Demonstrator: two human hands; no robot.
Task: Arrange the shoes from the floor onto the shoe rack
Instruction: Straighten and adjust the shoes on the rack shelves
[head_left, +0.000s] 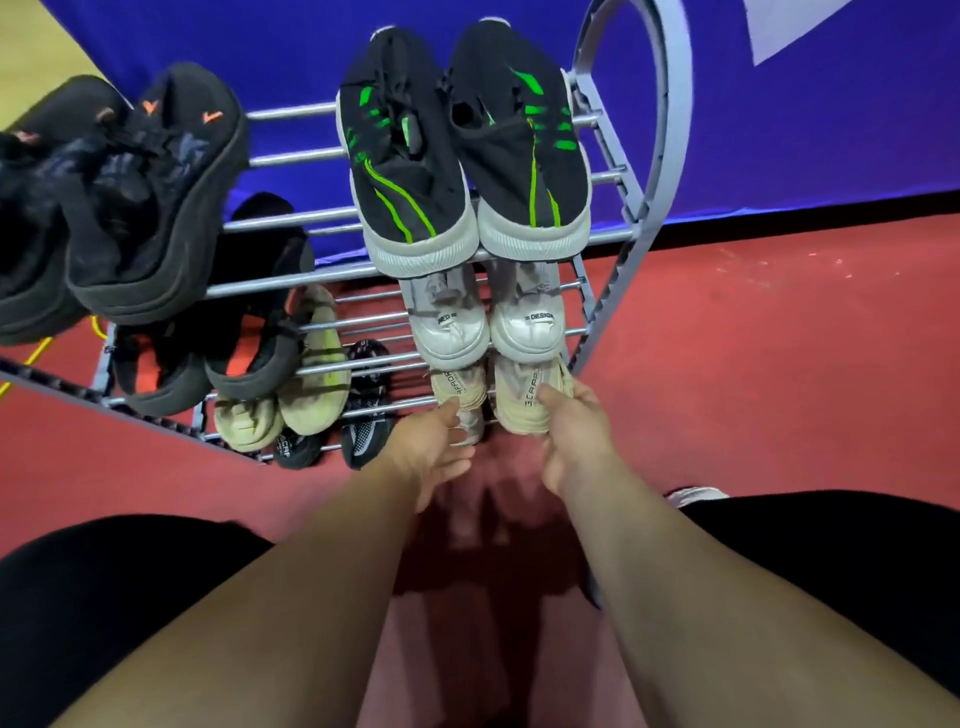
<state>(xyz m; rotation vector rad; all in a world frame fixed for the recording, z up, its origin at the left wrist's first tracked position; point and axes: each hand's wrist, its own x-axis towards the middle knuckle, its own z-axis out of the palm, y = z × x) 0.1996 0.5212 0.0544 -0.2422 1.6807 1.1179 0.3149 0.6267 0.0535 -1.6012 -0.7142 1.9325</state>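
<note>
Beige heel fabric is pinched between the thumb and curled fingers of the right hand (571, 431), which holds the right beige shoe (522, 397). The fingers of the left hand (431, 447) hang loose and apart; only the thumb touches the left beige shoe (460, 395). Both shoes lie on the lowest shelf at the near right end of the shoe rack (291, 110), below the white pair (524, 322). The step is probably seating this pair. The next move likely calls for a gentle push toward the far side until both heels are level.
</note>
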